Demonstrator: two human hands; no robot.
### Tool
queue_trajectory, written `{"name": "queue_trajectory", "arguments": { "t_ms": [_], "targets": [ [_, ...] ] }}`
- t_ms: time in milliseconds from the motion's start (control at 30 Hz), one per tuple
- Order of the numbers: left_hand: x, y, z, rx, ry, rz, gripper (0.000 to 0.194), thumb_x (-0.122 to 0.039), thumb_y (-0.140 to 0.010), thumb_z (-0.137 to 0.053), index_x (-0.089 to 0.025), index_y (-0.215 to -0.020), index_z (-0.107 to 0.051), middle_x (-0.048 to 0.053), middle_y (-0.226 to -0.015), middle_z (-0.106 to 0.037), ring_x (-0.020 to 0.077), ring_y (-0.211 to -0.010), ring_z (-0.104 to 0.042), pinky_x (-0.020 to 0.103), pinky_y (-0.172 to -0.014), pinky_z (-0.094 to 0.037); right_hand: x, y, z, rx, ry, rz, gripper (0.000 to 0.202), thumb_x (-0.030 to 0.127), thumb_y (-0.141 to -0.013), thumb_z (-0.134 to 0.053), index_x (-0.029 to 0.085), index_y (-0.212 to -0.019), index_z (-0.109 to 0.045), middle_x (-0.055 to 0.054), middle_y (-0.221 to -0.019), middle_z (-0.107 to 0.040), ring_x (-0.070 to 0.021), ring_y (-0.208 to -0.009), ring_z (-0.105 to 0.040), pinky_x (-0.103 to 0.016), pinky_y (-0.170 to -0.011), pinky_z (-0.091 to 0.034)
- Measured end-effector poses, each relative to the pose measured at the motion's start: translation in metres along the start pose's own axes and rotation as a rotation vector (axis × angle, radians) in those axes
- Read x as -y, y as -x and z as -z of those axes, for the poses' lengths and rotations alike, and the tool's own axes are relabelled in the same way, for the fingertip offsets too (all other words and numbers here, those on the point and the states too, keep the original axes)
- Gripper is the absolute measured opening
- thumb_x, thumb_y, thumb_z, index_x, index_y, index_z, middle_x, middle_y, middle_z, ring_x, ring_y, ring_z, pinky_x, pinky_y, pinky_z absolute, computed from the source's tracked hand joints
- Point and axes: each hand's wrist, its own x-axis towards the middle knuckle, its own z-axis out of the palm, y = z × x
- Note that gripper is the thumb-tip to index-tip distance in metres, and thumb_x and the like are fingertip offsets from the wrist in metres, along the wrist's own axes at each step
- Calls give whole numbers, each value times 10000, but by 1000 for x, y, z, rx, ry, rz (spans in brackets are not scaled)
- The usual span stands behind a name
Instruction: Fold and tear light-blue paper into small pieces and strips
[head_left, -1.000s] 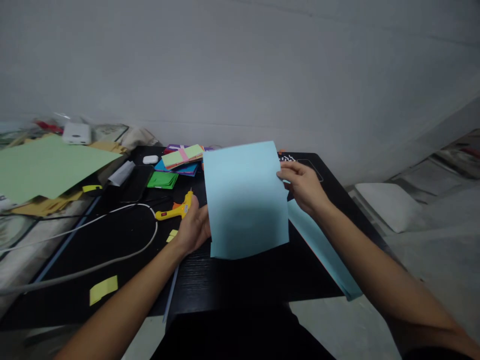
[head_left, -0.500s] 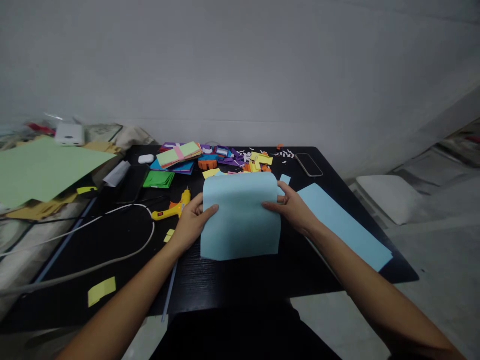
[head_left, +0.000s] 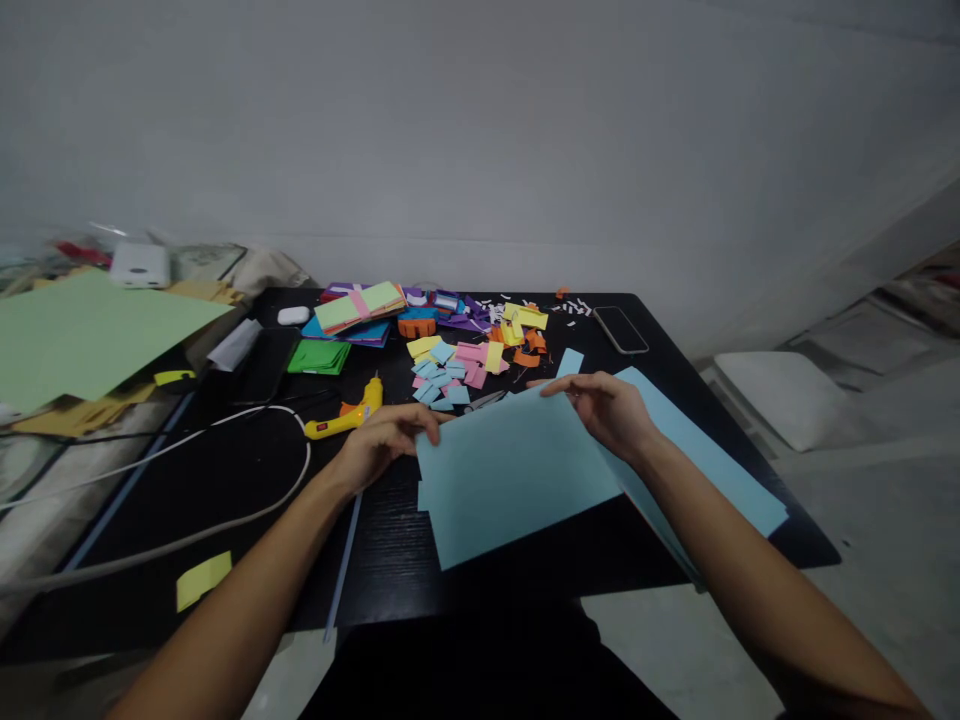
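A light blue sheet of paper is tilted over the front middle of the black table, held along its far edge. My left hand pinches its upper left corner, thumb on top. At the upper right edge my right hand grips it between thumb and fingers, some of them hidden. A second blue edge peeks out at the sheet's left side. Beside my right forearm lies a stack of blue paper. Scissors show partly behind the sheet, close to small blue paper pieces.
A yellow glue gun lies left of my left hand, near a looping white cable. Folded green paper, coloured paper bundles and scraps line the back. A phone rests at the back right. A clear stick crosses the front edge.
The blue sheet was bent over and upright between both hands; now it is flatter, lower and turned. My right hand has shifted right, and the blue and pink pieces behind have come into view.
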Motion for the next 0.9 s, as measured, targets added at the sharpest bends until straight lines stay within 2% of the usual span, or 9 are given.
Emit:
{"name": "queue_trajectory", "arguments": {
  "t_ms": [67, 167, 267, 333, 433, 567, 633, 767, 900],
  "targets": [
    [-1, 2, -2, 30, -41, 18, 136, -291, -732, -676, -184, -807, -641, 119, -1021, -776, 292, -931, -710, 359, -717, -522, 4, -1, -4, 16, 159, 62, 182, 370, -748, -747, 226, -822, -828, -84, -1076, -799, -283, -994, -720, -443, -929, -557],
    [0, 5, -14, 106, -118, 90, 296, -340, -827, -754, -220, -1033, -579, 40, -932, -747, 205, -817, -703, 277, -677, -497, 7, -2, -17, 153, 381, 175, 188, 292, -747, -825, 243, -927, -809, -47, -988, -777, -233, -926, -703, -375, -854, -551],
    [1, 8, -29, 148, -241, 141, 465, -345, -828, -798, -253, -1235, -593, 44, -995, -760, 240, -907, -734, 322, -748, -559, 9, -3, -39, 352, 393, 260, 301, 286, -827, -777, 263, -1125, -748, -36, -1012, -758, -216, -925, -702, -338, -801, -547],
    [2, 8, -36, 100, -312, 117, 484, -341, -802, -828, -259, -1244, -649, 56, -1095, -770, 275, -1008, -737, 373, -842, -583, 9, -4, -52, 401, 436, 282, 457, 308, -863, -761, 293, -1307, -652, -16, -966, -750, -198, -823, -688, -318, -725, -534],
    [4, 7, -36, -32, -297, 92, 443, -367, -781, -846, -241, -1186, -720, 63, -1119, -789, 302, -998, -750, 407, -849, -603, 12, -10, -63, 326, 589, 344, 596, 349, -866, -785, 300, -1417, -564, 15, -856, -724, -176, -695, -631, -304, -670, -500],
    [5, 7, -23, -313, -148, 64, 440, -437, -763, -862, -198, -1114, -746, 83, -999, -820, 280, -793, -766, 374, -681, -613, 21, -27, -60, 227, 617, 448, 556, 355, -708, -921, 250, -1208, -701, -36, -997, -734, -238, -940, -686, -352, -803, -544],
    [6, 7, -17, -428, -69, 29, 456, -446, -749, -875, -182, -1099, -751, 91, -973, -823, 267, -747, -763, 370, -658, -614, 24, -35, -59, 166, 497, 429, 448, 373, -704, -919, 238, -1089, -733, -40, -953, -727, -229, -894, -687, -354, -744, -562],
    [6, 6, -12, -518, 24, -4, 406, -414, -687, -908, -157, -977, -786, 101, -928, -818, 256, -724, -757, 379, -675, -630, 24, -40, -65, 96, 278, 377, 350, 485, -757, -876, 243, -973, -743, -22, -809, -716, -196, -753, -672, -356, -648, -588],
    [3, 7, -14, -570, 63, -56, 438, -406, -649, -920, -157, -983, -783, 84, -913, -817, 228, -702, -740, 351, -660, -630, 25, -36, -71, 102, 251, 383, 316, 482, -736, -895, 228, -857, -751, -7, -720, -696, -182, -688, -659, -356, -624, -594]
  ]
}}
